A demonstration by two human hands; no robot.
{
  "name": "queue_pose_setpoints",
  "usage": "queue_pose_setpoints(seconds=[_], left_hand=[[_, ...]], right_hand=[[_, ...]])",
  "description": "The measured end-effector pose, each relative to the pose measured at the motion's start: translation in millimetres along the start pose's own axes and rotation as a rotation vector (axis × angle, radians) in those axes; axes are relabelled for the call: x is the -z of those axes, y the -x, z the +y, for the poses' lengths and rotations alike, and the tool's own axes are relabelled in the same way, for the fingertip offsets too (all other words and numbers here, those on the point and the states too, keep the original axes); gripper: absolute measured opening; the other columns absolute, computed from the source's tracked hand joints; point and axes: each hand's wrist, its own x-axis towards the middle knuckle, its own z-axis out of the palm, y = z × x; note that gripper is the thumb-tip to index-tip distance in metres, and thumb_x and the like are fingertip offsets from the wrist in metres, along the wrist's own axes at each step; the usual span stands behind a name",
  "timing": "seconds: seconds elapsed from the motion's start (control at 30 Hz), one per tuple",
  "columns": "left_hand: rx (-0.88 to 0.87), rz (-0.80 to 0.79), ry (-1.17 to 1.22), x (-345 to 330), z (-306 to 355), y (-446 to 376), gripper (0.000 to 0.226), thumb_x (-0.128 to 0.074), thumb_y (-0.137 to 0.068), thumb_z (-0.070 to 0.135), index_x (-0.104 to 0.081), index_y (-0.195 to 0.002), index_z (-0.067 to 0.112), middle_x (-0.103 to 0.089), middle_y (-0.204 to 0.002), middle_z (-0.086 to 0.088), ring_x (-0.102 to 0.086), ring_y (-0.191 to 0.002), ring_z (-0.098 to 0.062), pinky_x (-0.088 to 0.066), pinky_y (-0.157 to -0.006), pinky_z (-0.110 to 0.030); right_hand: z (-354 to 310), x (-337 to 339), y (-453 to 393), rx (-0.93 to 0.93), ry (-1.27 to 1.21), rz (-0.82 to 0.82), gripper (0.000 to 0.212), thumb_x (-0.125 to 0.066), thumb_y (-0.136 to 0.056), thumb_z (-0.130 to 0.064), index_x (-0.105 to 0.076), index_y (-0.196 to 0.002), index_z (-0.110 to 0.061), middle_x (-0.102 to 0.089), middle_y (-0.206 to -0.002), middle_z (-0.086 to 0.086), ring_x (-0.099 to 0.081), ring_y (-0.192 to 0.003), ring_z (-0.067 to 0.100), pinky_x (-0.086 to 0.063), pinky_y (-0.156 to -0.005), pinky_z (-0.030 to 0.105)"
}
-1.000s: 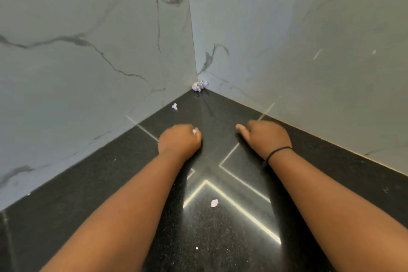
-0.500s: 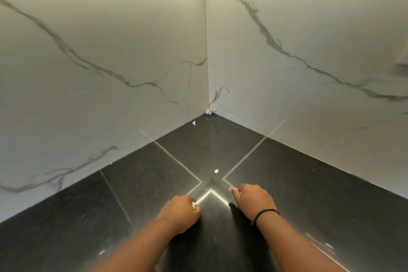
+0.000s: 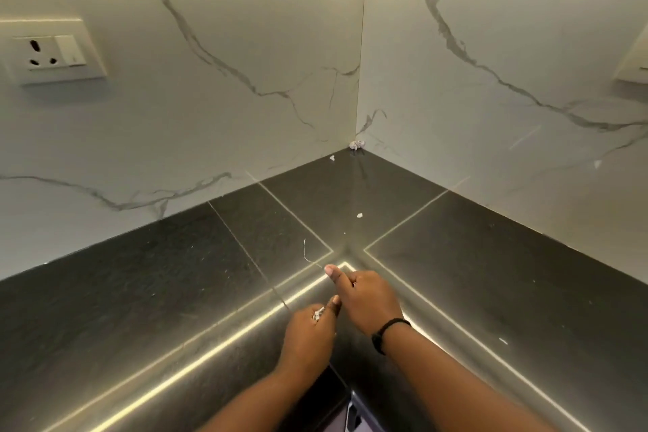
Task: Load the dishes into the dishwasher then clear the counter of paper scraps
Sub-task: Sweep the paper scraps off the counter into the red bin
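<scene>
Corner of a kitchen worktop, seen from above; the wall corner serves as landmark for all positions. Two marble-patterned wall panels (image 3: pixel 210 98) meet at the wall corner (image 3: pixel 361 81); a socket plate (image 3: pixel 52 51) sits on the panel far to the left of it. The dark stone counter (image 3: pixel 491 273) spreads outward from the corner's foot, crossed by bright reflected light lines.

The right hand (image 3: pixel 364 298), well out from the corner toward the viewer, is curled, with thumb and forefinger apparently pinching a thin pale thread (image 3: pixel 305 251) that stands up from the counter; a dark band circles its wrist. The left hand (image 3: pixel 310 330), just nearer the viewer and touching the right, is clenched around small paper scraps (image 3: pixel 317 314), visible as white bits between its fingers.

Remaining scraps, in order of size: a crumpled wad (image 3: pixel 357 145) at the very foot of the corner; a small piece (image 3: pixel 332 158) just left of it against the left panel; another small piece (image 3: pixel 359 216) about midway between corner and hands; a fleck (image 3: pixel 503 341) far out to the right.

No dishes or dishwasher are in view. The step in hand appears to be scrap collection. The next move likely calls for transferring the thread to the left hand's store, then a long forward reach toward the corner pieces.
</scene>
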Motion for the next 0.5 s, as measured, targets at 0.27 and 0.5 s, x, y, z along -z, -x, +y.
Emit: queue_pose_setpoints(seconds=[0.27, 0.5], left_hand=[[0.106, -0.003, 0.431, 29, -12, 116, 0.038, -0.05, -0.096, 0.017, -0.059, -0.068, -0.006, -0.057, -0.057, -0.013, -0.052, -0.056, -0.015, -0.045, -0.054, -0.028], [0.301, -0.076, 0.231, 23, -106, 197, 0.041, -0.058, -0.093, 0.03, -0.059, -0.053, 0.021, -0.057, -0.05, 0.006, -0.053, -0.05, -0.005, -0.044, -0.056, -0.027]], right_hand=[[-16, -69, 112, -0.354, -0.809, 0.157, 0.058, -0.055, -0.089, -0.051, -0.037, -0.044, -0.021, -0.036, -0.043, -0.004, -0.036, -0.041, 0.009, -0.036, -0.048, 0.026], [77, -161, 200, -0.71, -0.981, -0.017, 0.038, -0.063, -0.087, -0.036, -0.052, -0.058, -0.015, -0.046, -0.052, 0.005, -0.047, -0.047, 0.015, -0.041, -0.051, 0.026]])
